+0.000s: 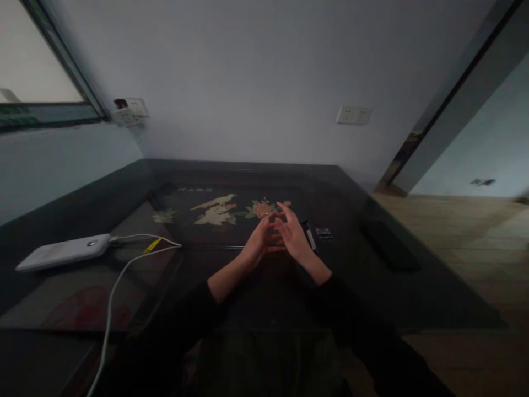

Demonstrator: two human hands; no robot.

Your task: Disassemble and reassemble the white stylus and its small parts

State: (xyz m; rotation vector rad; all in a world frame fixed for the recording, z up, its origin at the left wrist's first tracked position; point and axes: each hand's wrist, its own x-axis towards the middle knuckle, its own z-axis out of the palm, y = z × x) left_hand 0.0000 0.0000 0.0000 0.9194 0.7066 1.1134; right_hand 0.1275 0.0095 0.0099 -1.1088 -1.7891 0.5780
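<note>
Two hands, left hand (259, 238) and right hand (291, 230), touch; no writing legible.

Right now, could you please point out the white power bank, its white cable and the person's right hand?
white power bank (61, 252), head view, middle of its top face.
white cable (118, 282), head view, on the bend.
right hand (292, 234), head view, back of the hand.

We are looking at a dark glass-topped table (231, 176) showing a bird-and-flower inlay (225, 209) at twelve o'clock. A white power bank (66, 251) is lying at nine o'clock, its white cable (119, 275) trailing toward seven. A small dark device (309, 236) and a clear packet (323, 233) are resting at one o'clock.
</note>
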